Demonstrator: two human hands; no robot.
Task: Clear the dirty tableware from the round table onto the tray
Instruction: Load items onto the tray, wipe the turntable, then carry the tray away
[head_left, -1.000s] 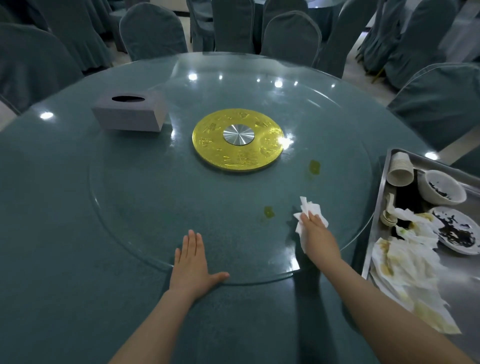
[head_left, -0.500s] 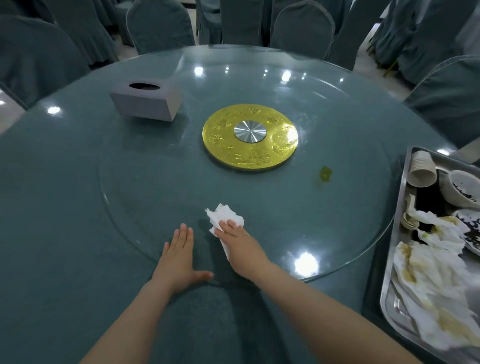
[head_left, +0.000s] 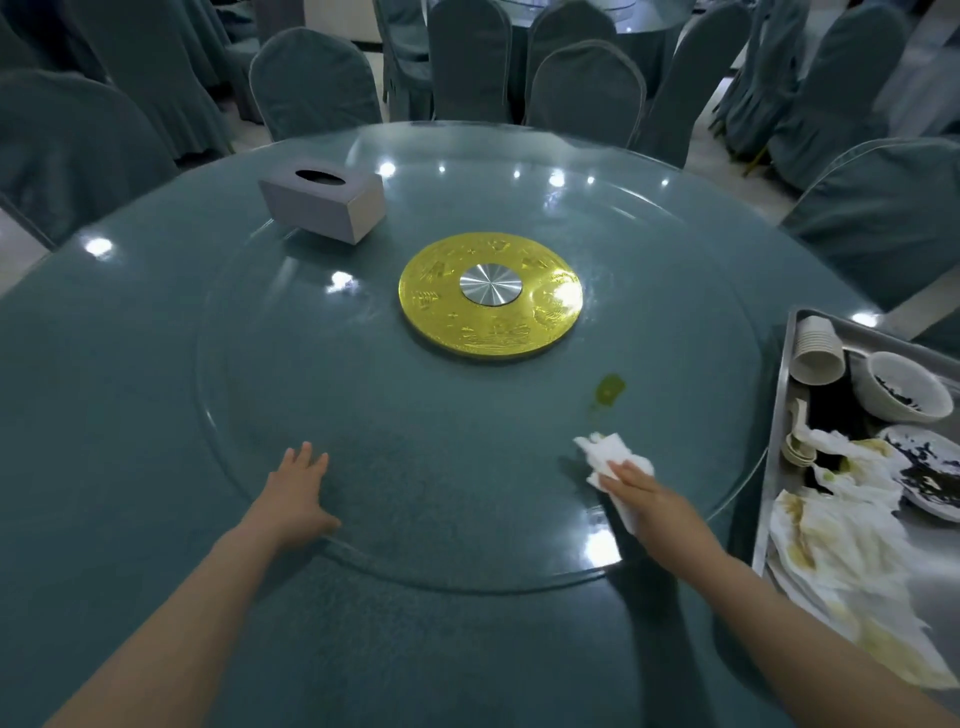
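Fingers (head_left: 631, 474) of the right hand (head_left: 649, 496) lie straight and close together, pressing a crumpled white paper napkin (head_left: 610, 460) on the round glass turntable (head_left: 260, 415), while the left hand (head_left: 296, 491) rests flat with fingers slightly spread near its edge. On the steel tray (head_left: 779, 415) at the right already lie the stained plates (head_left: 924, 473), bowl (head_left: 906, 392) and stacked paper cups (head_left: 818, 351). The napkin looks soft and very light, so it is probably best pinched by its bunched middle after wiping the yellow-green stain (head_left: 609, 389) just beyond it.

Banquet hall vibe: teal-covered chairs (head_left: 316, 83) crowd round the far side, another covered table (head_left: 597, 21) sits behind them, pale floor (head_left: 18, 249) peeks through, ceiling lights glint off the glass.
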